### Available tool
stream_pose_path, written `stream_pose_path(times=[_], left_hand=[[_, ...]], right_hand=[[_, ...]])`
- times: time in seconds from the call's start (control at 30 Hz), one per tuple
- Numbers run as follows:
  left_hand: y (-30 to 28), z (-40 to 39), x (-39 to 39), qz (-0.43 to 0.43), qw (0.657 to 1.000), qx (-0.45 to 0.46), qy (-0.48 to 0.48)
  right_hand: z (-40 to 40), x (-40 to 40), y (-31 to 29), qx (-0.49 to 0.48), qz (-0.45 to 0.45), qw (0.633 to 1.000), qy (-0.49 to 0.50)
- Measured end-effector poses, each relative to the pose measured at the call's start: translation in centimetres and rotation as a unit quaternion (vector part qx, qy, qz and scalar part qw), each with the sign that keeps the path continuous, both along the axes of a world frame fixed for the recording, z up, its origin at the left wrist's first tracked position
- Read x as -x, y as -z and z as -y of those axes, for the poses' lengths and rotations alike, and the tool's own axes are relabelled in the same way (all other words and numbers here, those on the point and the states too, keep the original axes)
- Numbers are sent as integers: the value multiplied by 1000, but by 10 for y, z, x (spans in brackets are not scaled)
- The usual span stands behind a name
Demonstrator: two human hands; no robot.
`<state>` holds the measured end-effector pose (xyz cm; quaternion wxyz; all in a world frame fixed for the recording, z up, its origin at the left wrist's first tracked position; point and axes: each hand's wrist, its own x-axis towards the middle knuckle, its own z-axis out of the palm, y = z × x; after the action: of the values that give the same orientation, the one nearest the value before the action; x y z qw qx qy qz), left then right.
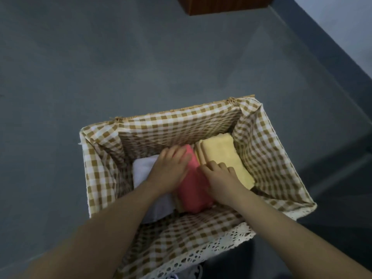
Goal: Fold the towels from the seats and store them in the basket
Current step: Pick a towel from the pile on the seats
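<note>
Storing step: left hand [171, 168] and right hand [220, 178], fingers straight, press the pink towel [193, 194] between white towel [141, 170] and yellow towel [225, 156] in the basket [181, 119]; next, probably withdraw both hands.

We see a grey floor [100, 67] carrying the load. Standing directly on it is the basket [267, 150], lined with brown-and-white checked cloth and trimmed with white lace. A brown wooden item [225, 6] shows at the top edge; we cannot identify it.
</note>
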<state>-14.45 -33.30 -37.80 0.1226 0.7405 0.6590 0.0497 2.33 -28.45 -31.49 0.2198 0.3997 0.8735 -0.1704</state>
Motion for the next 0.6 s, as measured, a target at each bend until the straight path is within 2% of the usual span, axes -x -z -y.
stream_pose_path(times=[0.1,0.27,0.33,0.4,0.47,0.6], left_hand=[[12,13,-9,-18,994,103,2],[30,7,1,-61,987,138,53],[27,3,7,-48,986,143,74],[20,0,6,-59,987,137,65],[9,-2,2,-57,988,130,53],[-31,3,-1,-15,998,30,59]], right_hand=[[-8,-3,2,-7,32,994,-100],[-13,-8,14,26,150,977,-147],[-11,-5,17,29,176,971,-157],[-13,-5,15,27,170,973,-157],[-16,-8,8,26,126,980,-149],[-13,-17,-23,-19,25,990,-137]])
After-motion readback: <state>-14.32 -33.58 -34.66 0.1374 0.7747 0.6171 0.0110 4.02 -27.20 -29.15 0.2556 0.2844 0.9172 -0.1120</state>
